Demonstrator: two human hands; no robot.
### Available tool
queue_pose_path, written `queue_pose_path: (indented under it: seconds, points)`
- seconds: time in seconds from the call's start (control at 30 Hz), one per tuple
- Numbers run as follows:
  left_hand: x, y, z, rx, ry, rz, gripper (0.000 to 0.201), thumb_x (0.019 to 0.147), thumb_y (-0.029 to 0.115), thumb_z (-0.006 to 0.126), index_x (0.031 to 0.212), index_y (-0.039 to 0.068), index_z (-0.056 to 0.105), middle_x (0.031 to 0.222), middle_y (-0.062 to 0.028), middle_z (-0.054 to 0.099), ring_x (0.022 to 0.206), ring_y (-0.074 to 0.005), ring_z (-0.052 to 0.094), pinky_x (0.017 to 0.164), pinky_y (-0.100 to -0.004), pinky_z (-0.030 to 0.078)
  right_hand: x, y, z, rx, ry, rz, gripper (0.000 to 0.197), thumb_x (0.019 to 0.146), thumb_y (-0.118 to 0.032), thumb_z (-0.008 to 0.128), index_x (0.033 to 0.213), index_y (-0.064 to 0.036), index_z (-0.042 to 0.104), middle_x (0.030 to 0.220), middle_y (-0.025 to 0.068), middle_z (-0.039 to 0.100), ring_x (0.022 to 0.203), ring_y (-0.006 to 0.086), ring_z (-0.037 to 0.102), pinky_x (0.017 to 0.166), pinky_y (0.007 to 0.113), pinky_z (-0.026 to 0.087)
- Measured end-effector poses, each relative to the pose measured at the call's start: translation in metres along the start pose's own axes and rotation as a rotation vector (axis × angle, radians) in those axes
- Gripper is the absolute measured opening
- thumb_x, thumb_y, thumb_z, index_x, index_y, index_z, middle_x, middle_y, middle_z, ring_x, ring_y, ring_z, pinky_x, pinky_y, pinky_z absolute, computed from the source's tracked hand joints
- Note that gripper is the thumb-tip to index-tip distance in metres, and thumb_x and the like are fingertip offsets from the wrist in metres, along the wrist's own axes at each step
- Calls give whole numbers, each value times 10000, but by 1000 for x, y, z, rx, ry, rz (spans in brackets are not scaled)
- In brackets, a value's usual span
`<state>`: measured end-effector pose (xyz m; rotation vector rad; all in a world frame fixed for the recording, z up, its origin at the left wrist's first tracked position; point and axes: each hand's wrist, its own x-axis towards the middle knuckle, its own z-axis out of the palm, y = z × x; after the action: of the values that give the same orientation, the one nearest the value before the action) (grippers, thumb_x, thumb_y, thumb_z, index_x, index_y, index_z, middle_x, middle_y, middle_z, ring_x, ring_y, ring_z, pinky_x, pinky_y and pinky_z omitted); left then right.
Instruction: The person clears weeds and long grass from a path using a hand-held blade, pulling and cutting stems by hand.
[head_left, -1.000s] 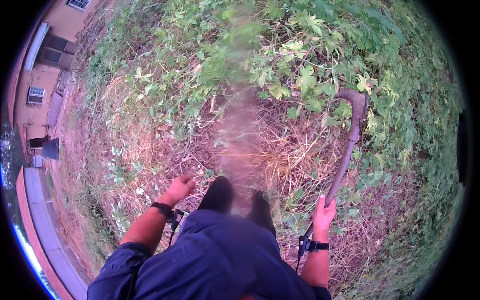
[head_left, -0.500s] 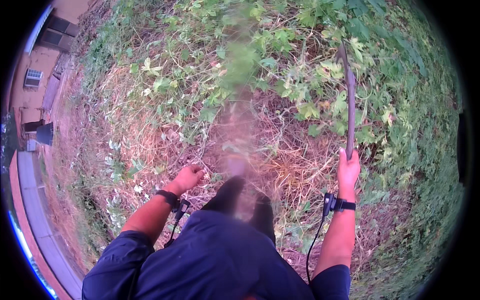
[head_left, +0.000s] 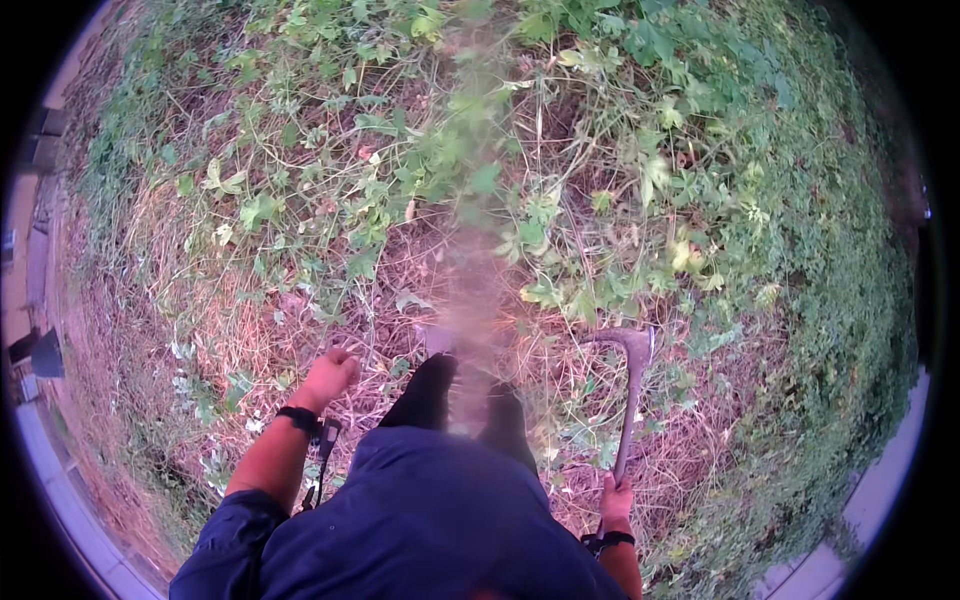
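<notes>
My right hand (head_left: 617, 498) is closed round the lower end of a long-handled sickle (head_left: 628, 420). The sickle's handle rises from my fist, and its dark hooked head bends left over dry stems. My left hand (head_left: 333, 374) hangs above the vines at left, its fingers curled in, with nothing visible between them. Green leafy vines (head_left: 360, 190) and dry tangled stems (head_left: 240, 270) lie in front of me and under both hands.
My legs (head_left: 425, 395) stand among the cut stems. Dense green growth (head_left: 820, 270) covers the right side. A dark bucket-like container (head_left: 46, 355) and a building edge are at far left. Pale paving shows at lower left (head_left: 65, 480) and lower right (head_left: 885, 460). A blurred strip crosses the middle.
My right hand has drawn back toward me and to the left, bringing the sickle down from the far vines. My left hand has shifted slightly left. The view has turned.
</notes>
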<state>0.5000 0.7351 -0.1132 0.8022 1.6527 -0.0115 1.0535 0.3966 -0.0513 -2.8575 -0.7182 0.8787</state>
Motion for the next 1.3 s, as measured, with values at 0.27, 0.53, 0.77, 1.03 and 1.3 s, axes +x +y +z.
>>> queue_pose_path:
  seconds: [0.27,0.53,0.77,1.03,1.3]
  points:
    - [58,149,65,313,-51,231,432,930,354,606,1123,-33,611,910,-116,685,769,-173,643,717,-318,523,-19,-66,-13,28,-78,-26,366,898,-359,657,911,-10,546,737,210,597,672,376,584,650,444,472]
    - [141,237,196,-43,-99,329,661,916,397,638,1357,-56,445,1224,-200,597,1128,-266,571,991,-346,436,-40,-62,-14,156,-53,-34,361,905,-362,656,891,-18,547,725,208,598,657,376,598,625,450,473]
    - [124,290,288,-284,-174,80,657,950,382,587,1389,-64,389,1348,-246,507,1240,-320,493,1033,-453,383,-50,-57,-18,179,-60,-47,327,910,-339,653,927,-33,542,679,159,569,607,300,576,596,416,469]
    - [177,297,323,-723,-370,4,286,1011,289,499,1114,38,588,866,-45,618,765,-216,577,684,-376,474,-45,-38,-15,291,-129,10,286,893,-283,676,866,-37,534,658,139,549,592,293,554,576,405,452]
    - [100,253,260,-708,-232,141,148,1016,186,477,1053,86,580,661,59,413,529,-68,361,451,-218,308,-13,-27,-11,379,-124,-30,286,925,-289,655,868,-31,545,663,68,527,606,167,511,561,336,432]
